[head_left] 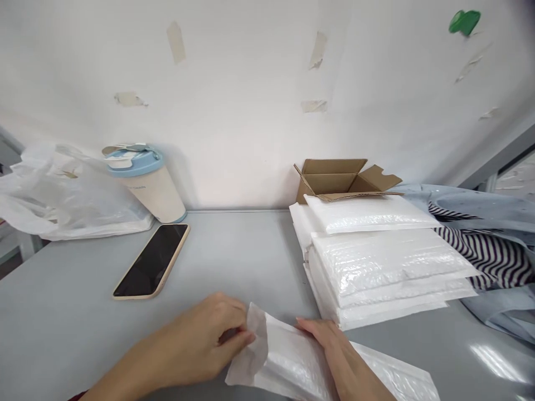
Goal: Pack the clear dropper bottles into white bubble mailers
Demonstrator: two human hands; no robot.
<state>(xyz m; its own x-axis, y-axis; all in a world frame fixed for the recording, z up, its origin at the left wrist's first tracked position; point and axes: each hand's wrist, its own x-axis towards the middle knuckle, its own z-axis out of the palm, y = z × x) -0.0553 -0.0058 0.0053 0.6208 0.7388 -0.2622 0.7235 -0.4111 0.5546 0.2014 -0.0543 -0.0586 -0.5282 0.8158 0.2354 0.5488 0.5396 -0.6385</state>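
Observation:
A white bubble mailer (292,356) lies slanted at the front of the table, its translucent flap end (257,348) toward the left. My left hand (215,337) pinches that flap edge between thumb and curled fingers. Across the mailer's right part rests my right hand (330,345), its fingers over the far edge and its thumb out of sight. Another white bubble mailer (397,373) sticks out to the right of my right hand, partly covered by it. Just beyond the right hand rises a stack of padded mailers (376,262).
An open cardboard box (334,181) stands behind the stack. Striped and light blue cloth (489,250) lies at the right. On the left are a phone (152,260), a cream cup with a blue lid (152,192) and a white plastic bag (71,195). A white wall closes the back.

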